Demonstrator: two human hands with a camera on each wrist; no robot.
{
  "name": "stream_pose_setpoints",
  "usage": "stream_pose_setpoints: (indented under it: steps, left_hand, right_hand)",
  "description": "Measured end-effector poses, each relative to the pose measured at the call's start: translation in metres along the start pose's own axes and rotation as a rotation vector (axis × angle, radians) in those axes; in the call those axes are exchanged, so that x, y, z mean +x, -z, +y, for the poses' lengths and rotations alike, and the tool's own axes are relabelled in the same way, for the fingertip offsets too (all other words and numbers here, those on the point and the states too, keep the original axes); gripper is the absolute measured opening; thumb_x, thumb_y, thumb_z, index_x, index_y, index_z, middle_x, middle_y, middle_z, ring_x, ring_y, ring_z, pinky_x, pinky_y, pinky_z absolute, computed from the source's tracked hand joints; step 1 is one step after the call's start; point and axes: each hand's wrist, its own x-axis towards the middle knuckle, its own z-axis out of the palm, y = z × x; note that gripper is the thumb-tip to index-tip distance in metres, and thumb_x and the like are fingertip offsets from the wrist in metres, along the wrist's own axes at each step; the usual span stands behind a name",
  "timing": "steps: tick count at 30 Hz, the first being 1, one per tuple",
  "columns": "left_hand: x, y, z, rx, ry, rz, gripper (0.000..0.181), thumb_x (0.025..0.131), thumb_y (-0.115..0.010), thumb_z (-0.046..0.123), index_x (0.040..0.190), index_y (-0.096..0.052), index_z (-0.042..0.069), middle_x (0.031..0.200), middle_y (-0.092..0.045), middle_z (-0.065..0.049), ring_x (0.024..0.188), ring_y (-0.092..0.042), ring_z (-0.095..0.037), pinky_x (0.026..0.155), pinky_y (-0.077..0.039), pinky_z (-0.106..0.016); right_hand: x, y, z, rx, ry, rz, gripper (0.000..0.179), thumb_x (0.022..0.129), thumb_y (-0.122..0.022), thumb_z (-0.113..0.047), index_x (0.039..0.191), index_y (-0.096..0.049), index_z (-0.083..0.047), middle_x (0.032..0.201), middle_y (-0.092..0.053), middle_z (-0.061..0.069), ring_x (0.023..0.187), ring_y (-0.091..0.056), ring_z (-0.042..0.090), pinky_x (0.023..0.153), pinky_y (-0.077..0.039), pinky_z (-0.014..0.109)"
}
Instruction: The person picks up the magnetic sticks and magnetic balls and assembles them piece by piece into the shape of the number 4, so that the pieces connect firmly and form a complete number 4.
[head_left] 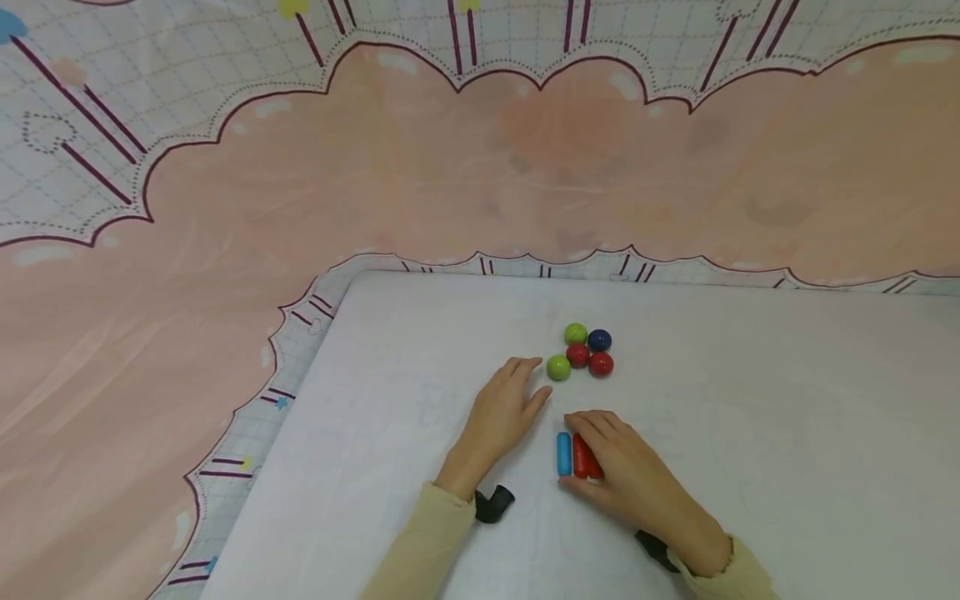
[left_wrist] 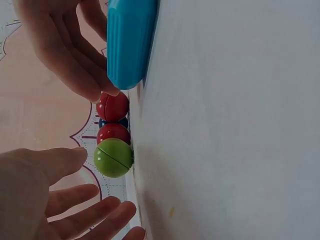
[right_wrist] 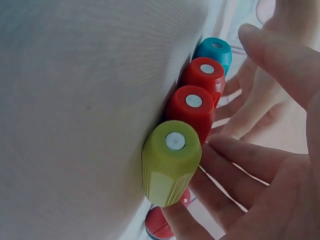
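Four colours aside, a short row of magnetic rods lies on the white surface: a blue rod [head_left: 564,454], two red rods [right_wrist: 190,112] and a yellow-green rod [right_wrist: 171,162] with a silvery end disc. My right hand [head_left: 637,479] arches over the row, thumb by the near ends and fingers along the far side; in the head view it hides the yellow-green rod. In the right wrist view its thumb stands apart from the rods. My left hand [head_left: 498,417] has its fingers spread loosely, holding nothing, just left of a green ball [head_left: 558,367].
Beyond the rods sits a cluster of balls: another green ball [head_left: 575,334], a dark blue ball [head_left: 599,340] and two red balls [head_left: 601,364]. The white board [head_left: 360,375] ends at the left and back against a patterned peach cloth [head_left: 450,167].
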Motion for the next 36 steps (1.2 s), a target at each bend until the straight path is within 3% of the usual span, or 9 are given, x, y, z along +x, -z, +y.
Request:
stream_pose_setpoints:
  steps: [10,17,27,36]
  left_hand:
    - [0.016,-0.004,0.002,0.009,0.006,-0.005,0.042,0.099,-0.063,0.031,0.133,-0.059,0.007,0.125,-0.063,-0.008,0.11,-0.064,-0.02,0.093,-0.053,-0.035]
    - [0.026,-0.004,0.001,-0.024,0.027,-0.014,0.037,0.097,-0.065,0.031,0.127,-0.064,0.01,0.113,-0.066,-0.006,0.095,-0.064,-0.015,0.079,-0.055,-0.03]
    - [0.031,-0.008,-0.001,-0.076,0.051,-0.041,0.04,0.095,-0.067,0.037,0.125,-0.066,0.012,0.107,-0.067,-0.003,0.091,-0.063,-0.014,0.077,-0.054,-0.029]
    - [0.034,-0.01,-0.001,-0.084,0.067,-0.014,0.037,0.093,-0.07,0.037,0.119,-0.069,0.012,0.101,-0.069,-0.002,0.087,-0.064,-0.013,0.073,-0.053,-0.027]
  right_hand:
    - [0.003,-0.002,-0.002,0.037,-0.038,-0.049,0.076,0.076,-0.086,-0.038,0.138,-0.055,-0.008,0.134,-0.057,0.008,0.121,-0.052,0.025,0.096,-0.053,0.045]
    - [0.004,-0.001,0.001,0.037,-0.024,-0.039,0.073,0.075,-0.088,-0.034,0.136,-0.057,-0.008,0.131,-0.058,0.008,0.119,-0.053,0.025,0.095,-0.054,0.045]
    - [0.003,0.0,0.003,0.063,-0.004,-0.035,0.063,0.076,-0.087,-0.031,0.13,-0.061,-0.009,0.126,-0.06,0.006,0.115,-0.054,0.023,0.093,-0.055,0.044]
    - [0.004,0.0,0.005,0.056,0.007,-0.022,0.062,0.076,-0.087,-0.031,0.128,-0.062,-0.011,0.126,-0.061,0.004,0.115,-0.055,0.022,0.091,-0.055,0.044]
